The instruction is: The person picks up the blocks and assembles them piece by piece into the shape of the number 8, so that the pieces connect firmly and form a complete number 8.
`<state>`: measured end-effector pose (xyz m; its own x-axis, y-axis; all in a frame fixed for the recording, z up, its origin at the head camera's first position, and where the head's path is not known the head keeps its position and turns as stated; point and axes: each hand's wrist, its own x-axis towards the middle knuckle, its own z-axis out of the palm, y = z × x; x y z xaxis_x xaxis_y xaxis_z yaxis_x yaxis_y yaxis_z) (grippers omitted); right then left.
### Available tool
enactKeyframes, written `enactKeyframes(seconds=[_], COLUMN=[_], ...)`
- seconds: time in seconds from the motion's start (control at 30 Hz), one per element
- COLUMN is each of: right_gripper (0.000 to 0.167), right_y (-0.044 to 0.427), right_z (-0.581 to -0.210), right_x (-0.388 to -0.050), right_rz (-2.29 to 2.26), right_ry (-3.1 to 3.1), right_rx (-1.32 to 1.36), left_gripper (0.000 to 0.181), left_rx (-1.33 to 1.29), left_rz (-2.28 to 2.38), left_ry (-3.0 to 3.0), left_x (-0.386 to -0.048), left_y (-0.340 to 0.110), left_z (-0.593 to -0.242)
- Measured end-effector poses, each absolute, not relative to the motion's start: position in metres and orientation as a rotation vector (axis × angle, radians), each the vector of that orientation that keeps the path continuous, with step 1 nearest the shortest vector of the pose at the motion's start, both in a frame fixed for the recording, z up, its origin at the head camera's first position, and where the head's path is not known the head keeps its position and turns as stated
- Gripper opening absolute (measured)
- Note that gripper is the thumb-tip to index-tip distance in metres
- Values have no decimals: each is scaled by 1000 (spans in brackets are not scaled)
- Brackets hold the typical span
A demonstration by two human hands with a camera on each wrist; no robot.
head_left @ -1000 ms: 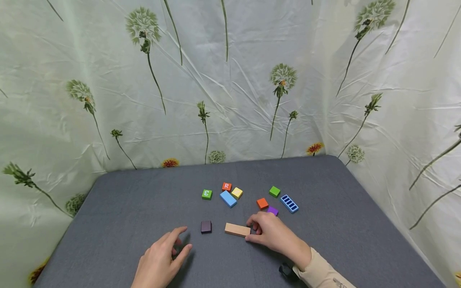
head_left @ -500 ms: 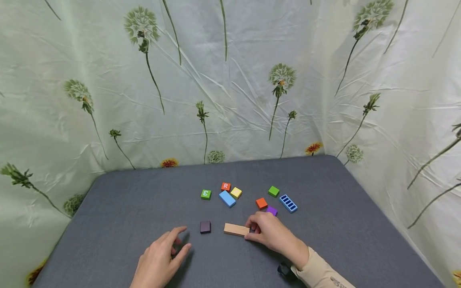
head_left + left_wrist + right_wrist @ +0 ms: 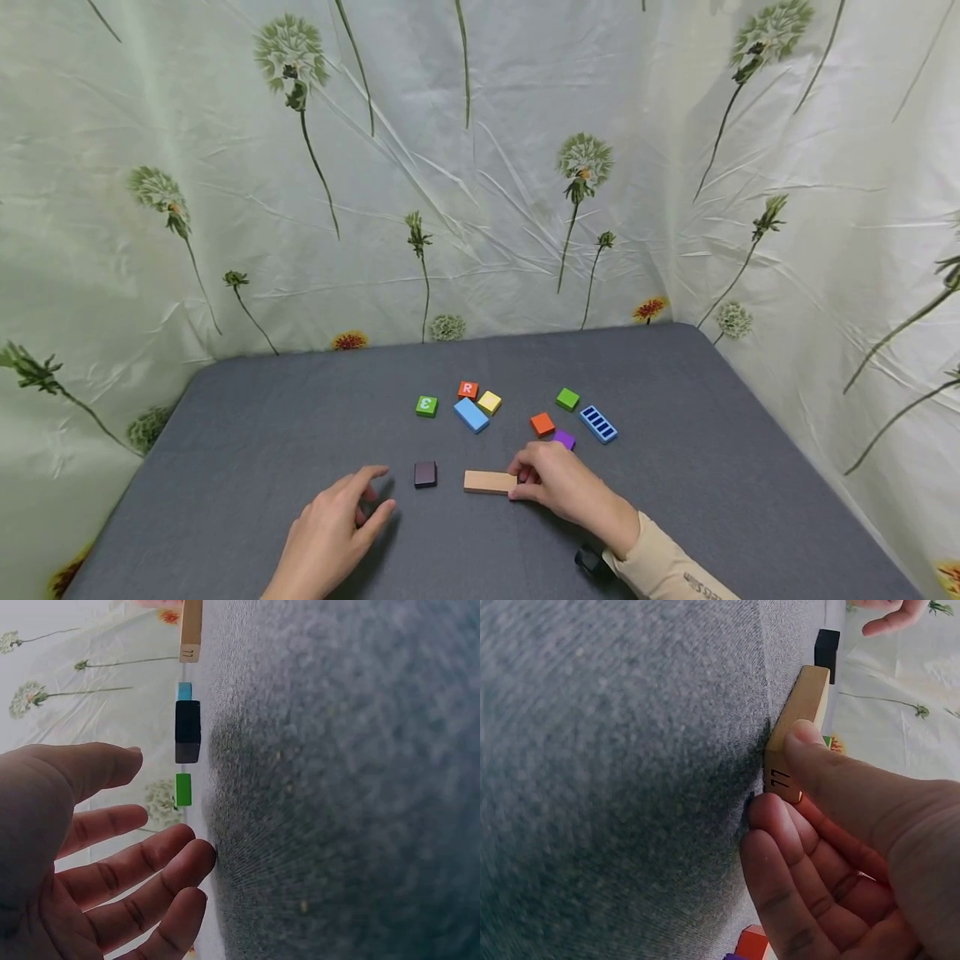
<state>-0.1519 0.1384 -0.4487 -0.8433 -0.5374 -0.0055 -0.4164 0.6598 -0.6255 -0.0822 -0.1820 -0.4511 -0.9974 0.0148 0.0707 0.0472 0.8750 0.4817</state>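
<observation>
On the desk point(image 3: 262, 433), fingers point(image 3: 769, 870) of the right hand point(image 3: 558, 483) pinch the wooden block point(image 3: 486, 482) by one end (dark-marked, I see); the left hand point(image 3: 330, 525), fingers loose, hovers near the dark block point(image 3: 425, 474).

Wooden block point(image 3: 486, 482): pale, oblong, black print on end face; lies lengthwise left to right on the gray table point(image 3: 262, 467), right end pinched by your right hand point(image 3: 562, 485). Dark block point(image 3: 425, 474): squarish, untouched, near your left hand point(image 3: 330, 525)
</observation>
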Motion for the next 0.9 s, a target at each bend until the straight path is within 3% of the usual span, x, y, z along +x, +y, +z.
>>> enactKeyframes(seconds=[0.9], right_gripper=[16], right_y=[139], right_z=[-447], right_x=[-148], right_rz=[-874], right_ry=[2699], right_rx=[-865], left_gripper=[34], left_rx=[-191], left_rz=[-786], left_ry=[-3003], left_x=[-114], left_y=[-173], left_z=[-448])
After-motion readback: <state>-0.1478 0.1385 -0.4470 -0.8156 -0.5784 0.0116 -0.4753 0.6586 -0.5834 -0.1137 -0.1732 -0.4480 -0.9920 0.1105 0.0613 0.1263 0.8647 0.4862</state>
